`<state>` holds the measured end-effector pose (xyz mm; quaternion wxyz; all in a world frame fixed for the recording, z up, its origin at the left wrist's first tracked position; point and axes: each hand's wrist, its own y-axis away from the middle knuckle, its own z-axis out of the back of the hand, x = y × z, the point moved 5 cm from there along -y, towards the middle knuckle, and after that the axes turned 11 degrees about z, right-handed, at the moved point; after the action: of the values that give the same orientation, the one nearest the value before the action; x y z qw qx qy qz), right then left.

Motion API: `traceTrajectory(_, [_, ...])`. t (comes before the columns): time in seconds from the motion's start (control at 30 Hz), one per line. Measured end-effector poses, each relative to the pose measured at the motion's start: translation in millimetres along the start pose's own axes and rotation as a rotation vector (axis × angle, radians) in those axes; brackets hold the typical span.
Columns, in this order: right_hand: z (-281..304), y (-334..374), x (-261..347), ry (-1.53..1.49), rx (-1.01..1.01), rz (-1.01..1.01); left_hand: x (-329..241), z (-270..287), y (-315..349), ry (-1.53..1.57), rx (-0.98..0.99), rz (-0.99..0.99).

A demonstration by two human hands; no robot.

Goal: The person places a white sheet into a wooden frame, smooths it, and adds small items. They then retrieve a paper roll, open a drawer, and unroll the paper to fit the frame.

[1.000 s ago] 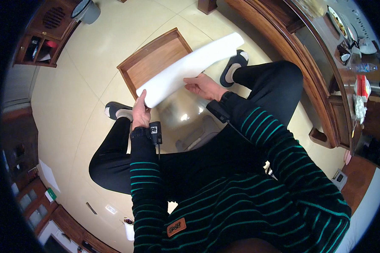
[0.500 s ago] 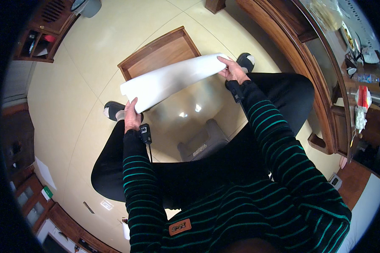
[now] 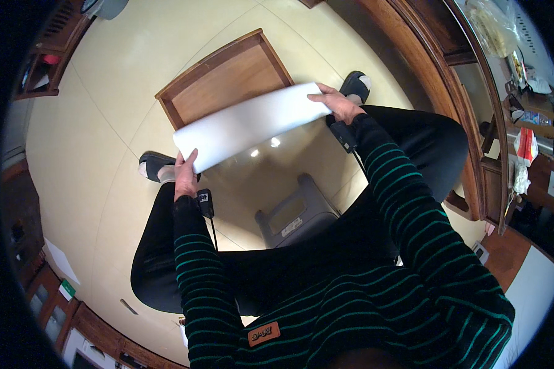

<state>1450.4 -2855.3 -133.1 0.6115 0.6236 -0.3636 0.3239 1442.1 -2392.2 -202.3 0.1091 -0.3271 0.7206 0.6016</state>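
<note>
Between my hands stretches a long white sheet (image 3: 252, 123), smooth and bent along its length, perhaps foam or paper; its exact material I cannot tell. My left hand (image 3: 186, 175) pinches its near left corner, thumb on top. At the other end, my right hand (image 3: 340, 104) grips the right edge with the thumb over the upper face. Just beyond the sheet a wooden drawer (image 3: 221, 61) lies on the floor, open side up, its bare bottom showing. The sheet's far edge covers the drawer's near side from view.
A grey plastic stool (image 3: 298, 209) shows between my legs on the tiled floor (image 3: 104, 123). My dark slippers (image 3: 154, 165) are planted on either side. To the right stands a wooden desk (image 3: 437, 74) with a bottle (image 3: 534, 118) and bags. A wooden cabinet (image 3: 54, 55) is at the far left.
The sheet has flattened somewhat, and its left end sits slightly lower in the picture. My left hand has shifted a little left and nearer. Both hands keep their hold.
</note>
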Motion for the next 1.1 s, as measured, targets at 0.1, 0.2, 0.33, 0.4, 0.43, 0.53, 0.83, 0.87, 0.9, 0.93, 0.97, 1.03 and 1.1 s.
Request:
traceTrajectory(0.1, [-13,-9,31,0.057,0.008,0.234,-26,-7,-2,-0.028,0.030,-0.152])
traceTrajectory(0.2, [-16,-20,50,0.153,-0.047,0.392,-47,-11,-1,-0.129,0.054,-0.261])
traceTrajectory(0.33, [-14,-42,22,0.234,-0.047,0.217,-45,-3,-9,-0.363,-0.063,-0.201])
traceTrajectory(0.4, [-12,-50,12,0.243,-0.071,0.399,-36,6,-18,-0.348,-0.109,-0.193])
traceTrajectory(0.43, [-14,-54,5,0.243,-0.084,0.474,-32,14,-22,-0.386,-0.191,-0.199])
traceTrajectory(0.53, [-7,-63,-17,0.481,-0.258,0.420,-21,30,-39,-0.423,-0.309,-0.356])
traceTrajectory(0.83, [-11,-58,-28,0.075,-0.121,0.153,-3,46,-48,-0.558,-0.228,-0.338])
traceTrajectory(0.87, [-9,-58,-29,0.032,-0.125,0.093,-6,45,-45,-0.664,-0.269,-0.391])
traceTrajectory(0.9, [-9,-59,-30,-0.015,-0.129,0.052,-9,44,-43,-0.761,-0.323,-0.434])
traceTrajectory(0.93, [-8,-60,-30,-0.022,-0.110,0.048,-4,42,-45,-0.647,-0.231,-0.360])
traceTrajectory(0.97, [-9,-61,-30,-0.034,-0.093,0.066,-3,43,-44,-0.689,-0.263,-0.343])
traceTrajectory(1.03, [-3,-65,-27,0.136,-0.155,0.175,3,44,-45,-0.726,-0.274,-0.262])
traceTrajectory(1.1, [7,-64,-24,0.520,-0.346,0.312,6,46,-45,-0.754,-0.290,-0.299])
